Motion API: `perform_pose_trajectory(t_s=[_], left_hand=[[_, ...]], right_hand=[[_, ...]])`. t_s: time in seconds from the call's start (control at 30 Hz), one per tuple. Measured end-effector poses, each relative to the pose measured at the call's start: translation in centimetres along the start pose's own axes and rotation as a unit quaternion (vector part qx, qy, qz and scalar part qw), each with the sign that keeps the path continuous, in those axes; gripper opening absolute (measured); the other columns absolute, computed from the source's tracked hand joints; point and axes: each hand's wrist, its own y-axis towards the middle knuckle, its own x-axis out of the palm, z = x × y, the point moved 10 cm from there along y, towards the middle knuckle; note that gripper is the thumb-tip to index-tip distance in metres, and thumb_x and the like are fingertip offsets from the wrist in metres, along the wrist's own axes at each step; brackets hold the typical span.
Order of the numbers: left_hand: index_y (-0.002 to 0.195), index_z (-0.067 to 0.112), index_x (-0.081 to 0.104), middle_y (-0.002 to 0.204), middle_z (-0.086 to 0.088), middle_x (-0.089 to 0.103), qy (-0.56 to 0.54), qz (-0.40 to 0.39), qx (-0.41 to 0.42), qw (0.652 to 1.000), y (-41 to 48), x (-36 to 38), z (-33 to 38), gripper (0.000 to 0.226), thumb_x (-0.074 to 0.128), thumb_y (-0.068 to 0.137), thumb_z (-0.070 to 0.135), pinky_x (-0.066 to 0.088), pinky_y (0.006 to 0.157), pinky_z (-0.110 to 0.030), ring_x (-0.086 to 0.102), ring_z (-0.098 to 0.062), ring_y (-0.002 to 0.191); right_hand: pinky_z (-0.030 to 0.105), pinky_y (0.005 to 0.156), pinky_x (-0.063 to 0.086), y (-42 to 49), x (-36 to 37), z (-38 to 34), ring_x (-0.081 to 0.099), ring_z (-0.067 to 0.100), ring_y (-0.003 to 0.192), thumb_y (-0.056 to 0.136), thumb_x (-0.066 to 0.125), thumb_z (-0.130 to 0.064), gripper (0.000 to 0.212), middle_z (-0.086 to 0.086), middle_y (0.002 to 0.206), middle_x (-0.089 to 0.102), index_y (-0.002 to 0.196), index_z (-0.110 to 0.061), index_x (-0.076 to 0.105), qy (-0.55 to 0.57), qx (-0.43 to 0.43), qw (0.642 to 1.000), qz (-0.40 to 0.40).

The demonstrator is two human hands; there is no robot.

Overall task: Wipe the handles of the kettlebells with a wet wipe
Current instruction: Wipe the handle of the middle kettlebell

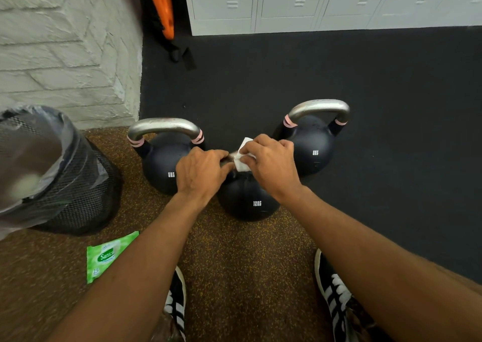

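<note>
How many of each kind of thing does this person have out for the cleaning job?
Kettlebells: 3 (left 8 kg kettlebell, right 8 kg kettlebell, 12 kg kettlebell)
Wet wipe: 1
Wipe pack: 1
Mesh bin: 1
Total: 6

Lined mesh bin (78, 190) beside white brick wall (65, 41), grey lockers (313, 2)

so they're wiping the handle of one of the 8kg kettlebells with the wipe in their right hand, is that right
Wrong weight. The head view shows the right hand holding the wipe on the handle of the 12kg kettlebell, the one nearest the person, while the left hand grips that same handle.
</note>
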Motion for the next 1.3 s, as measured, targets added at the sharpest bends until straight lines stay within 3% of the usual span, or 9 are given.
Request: perform_pose_trajectory(t_s=[0.13, 0.37, 0.57, 0.73, 0.93, 1.1, 1.3], left_hand=[[0.137, 0.034, 0.055, 0.107, -0.003, 0.067, 0.002, -0.01, 0.007, 1.0, 0.1, 0.2, 0.1, 0.05, 0.055, 0.092, 0.057, 0.054, 0.08, -0.038, 0.06, -0.019, 0.098], [0.133, 0.036, 0.059, 0.105, -0.007, 0.067, 0.017, 0.009, 0.012, 1.0, -0.3, -0.5, 0.5, 0.045, 0.053, 0.094, 0.057, 0.045, 0.071, -0.033, 0.06, -0.022, 0.1], [0.128, 0.036, 0.063, 0.102, -0.006, 0.068, 0.017, 0.02, 0.016, 1.0, -0.3, -1.0, 0.7, 0.041, 0.054, 0.094, 0.057, 0.045, 0.07, -0.033, 0.06, -0.022, 0.098], [0.127, 0.036, 0.063, 0.101, -0.001, 0.07, 0.007, 0.011, 0.019, 1.0, 0.0, -0.8, 0.6, 0.042, 0.056, 0.092, 0.057, 0.055, 0.075, -0.04, 0.062, -0.02, 0.096], [0.142, 0.037, 0.047, 0.126, 0.006, 0.066, -0.071, -0.012, 0.014, 0.997, 0.3, -1.0, 0.6, 0.057, 0.064, 0.089, 0.049, 0.048, 0.086, -0.04, 0.055, -0.022, 0.121], [0.136, 0.037, 0.051, 0.126, 0.008, 0.061, -0.137, 0.013, 0.077, 0.988, 0.0, -2.7, 1.9, 0.053, 0.069, 0.087, 0.04, 0.051, 0.086, -0.038, 0.055, -0.015, 0.117], [0.133, 0.03, 0.057, 0.128, 0.007, 0.061, -0.098, 0.025, 0.111, 0.989, -0.3, -2.6, 4.2, 0.046, 0.068, 0.09, 0.039, 0.039, 0.083, -0.024, 0.054, -0.012, 0.117]], right_hand=[[0.037, 0.088, 0.032, -0.2, -0.2, 1.1, 0.058, 0.014, 0.091, 0.093, 0.061, -0.035, 0.016, -0.006, 0.105, 0.061, 0.106, -0.028, 0.067, 0.011, 0.031, 0.999, 0.003], [0.034, 0.085, 0.023, 0.5, 0.2, -0.5, 0.057, 0.012, 0.101, 0.095, 0.056, -0.035, 0.018, -0.007, 0.11, 0.062, 0.106, -0.03, 0.07, -0.012, -0.02, 0.999, -0.034], [0.032, 0.084, 0.021, 0.0, -0.1, -0.6, 0.058, 0.014, 0.092, 0.091, 0.063, -0.031, 0.009, -0.004, 0.101, 0.06, 0.098, -0.027, 0.066, -0.019, -0.034, 0.999, -0.017], [0.037, 0.089, 0.025, -0.3, 0.4, -1.0, 0.06, 0.014, 0.089, 0.089, 0.064, -0.025, 0.004, -0.005, 0.095, 0.06, 0.093, -0.026, 0.065, -0.022, -0.045, 0.999, -0.021], [0.035, 0.089, 0.024, -0.7, 0.2, -0.1, 0.059, 0.014, 0.093, 0.088, 0.066, -0.027, 0.01, -0.006, 0.098, 0.062, 0.098, -0.026, 0.062, 0.007, -0.024, 1.0, -0.007], [0.032, 0.084, 0.024, 0.5, -0.1, 0.0, 0.052, 0.009, 0.081, 0.087, 0.067, -0.027, 0.029, -0.013, 0.085, 0.053, 0.094, -0.03, 0.039, 0.076, -0.01, 0.996, -0.034], [0.038, 0.09, 0.031, 0.3, -0.2, 2.3, 0.053, 0.008, 0.08, 0.086, 0.068, -0.026, 0.033, -0.016, 0.077, 0.047, 0.097, -0.027, 0.037, 0.091, 0.029, 0.994, -0.051]])
